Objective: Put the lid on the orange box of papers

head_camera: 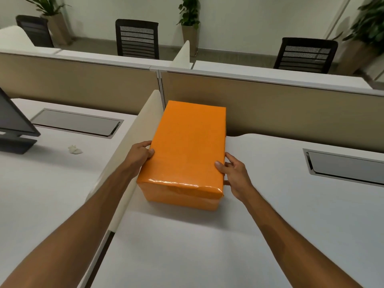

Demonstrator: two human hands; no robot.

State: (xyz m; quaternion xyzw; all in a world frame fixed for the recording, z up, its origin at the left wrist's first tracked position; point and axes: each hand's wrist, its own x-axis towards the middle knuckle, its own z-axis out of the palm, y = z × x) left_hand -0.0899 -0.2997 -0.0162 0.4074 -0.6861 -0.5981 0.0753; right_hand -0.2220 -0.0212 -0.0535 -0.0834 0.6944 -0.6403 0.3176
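Orange box (pixel 188 150) sits on the white bench (pixel 207 246) at centre, lid (pixel 187 142) on top, its left edge against the cream divider (pixel 133 146). Left hand (pixel 140 154) grips the lid's side at 9 o'clock; right hand (pixel 235 175) grips at 3 o'clock, thumbs on top. Crumpled paper (pixel 74 150) lies at 9 o'clock, well apart.

Orange box (pixel 187 150): cream divider (pixel 133 146) stood tight against its left, beige partition (pixel 270 113) just behind; desk (pixel 270 204) lay open right and front
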